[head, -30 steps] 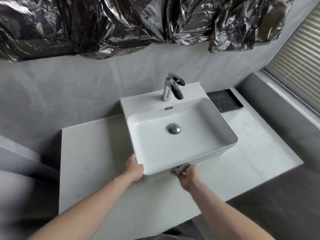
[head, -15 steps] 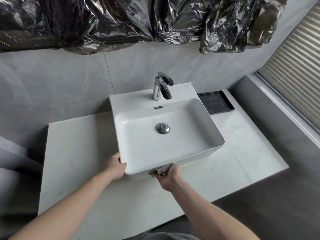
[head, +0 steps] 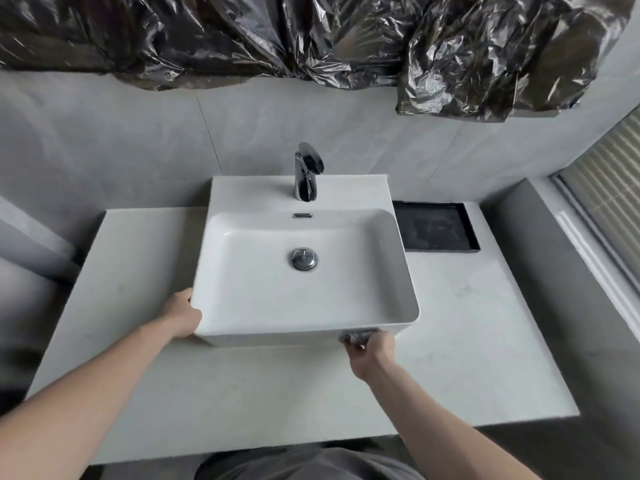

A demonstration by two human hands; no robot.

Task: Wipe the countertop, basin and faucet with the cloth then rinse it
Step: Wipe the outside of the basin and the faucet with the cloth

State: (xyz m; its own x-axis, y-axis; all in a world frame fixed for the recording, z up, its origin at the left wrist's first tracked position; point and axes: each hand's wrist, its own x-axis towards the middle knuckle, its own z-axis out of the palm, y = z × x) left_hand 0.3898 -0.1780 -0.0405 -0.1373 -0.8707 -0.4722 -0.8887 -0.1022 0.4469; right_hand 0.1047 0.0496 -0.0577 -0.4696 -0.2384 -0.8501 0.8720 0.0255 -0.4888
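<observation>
Big pale countertop (head: 467,341) with a white basin (head: 263,299) sitting on it, chrome faucet (head: 306,174) at the back. Left hand (head: 181,315) rests on the basin's front-left corner, can't tell its fingers. Right hand (head: 372,348) grips the scrunched cloth (head: 356,336) against the basin's front-right wall

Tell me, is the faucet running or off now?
Off. No stream falls from the faucet, and the basin below holds no visible water around its drain plug.
</observation>
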